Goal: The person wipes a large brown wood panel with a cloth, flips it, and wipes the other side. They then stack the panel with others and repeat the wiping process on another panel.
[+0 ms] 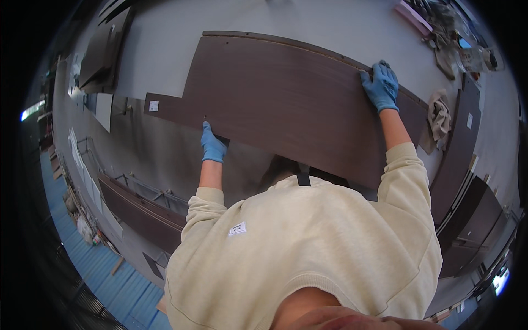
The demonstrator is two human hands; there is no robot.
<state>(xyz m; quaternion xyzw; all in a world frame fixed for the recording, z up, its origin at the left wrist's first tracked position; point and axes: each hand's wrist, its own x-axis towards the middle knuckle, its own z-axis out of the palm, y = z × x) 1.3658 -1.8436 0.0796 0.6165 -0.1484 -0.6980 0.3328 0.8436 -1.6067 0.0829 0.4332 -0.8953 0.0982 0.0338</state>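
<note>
the left blue-gloved hand (213, 144) grips the near edge of a notched, dark-brown flat panel (286, 99), partly over the grey worktop (159, 60); the right blue-gloved hand (381, 88) covers its far edge, grip unclear. already grooved, not yet released.

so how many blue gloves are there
2: one blue fabric glove on the left hand, near edge of the flat brown panel; another on the right hand, far edge. Others may hide.

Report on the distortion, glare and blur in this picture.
Head view: the dark brown panel has a bowed far edge from fisheye distortion; head view: the left bright patch and right bright patch glare white; head view: the left hand and right hand show no obvious motion blur.
</note>
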